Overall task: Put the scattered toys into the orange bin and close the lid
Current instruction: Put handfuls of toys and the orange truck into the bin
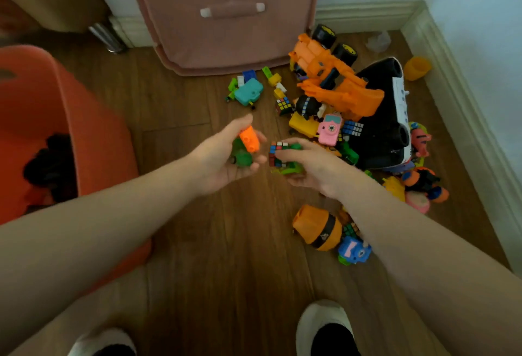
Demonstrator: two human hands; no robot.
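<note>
Bin [93,141], orange and lidless, stands at the far left with something dark inside. Left hand [226,155] cups an orange block [250,138] and a green toy [242,157] on its upturned palm. Right hand [308,163], just beside it, grips a cube [276,153] and a second green piece [293,169]. Pile [350,118] of toys lies right of both hands on the floor [226,242]. Loosely cupped, the block could roll off the palm during the swing toward the bin, and a two-toy grip may let the cube slip.
</note>
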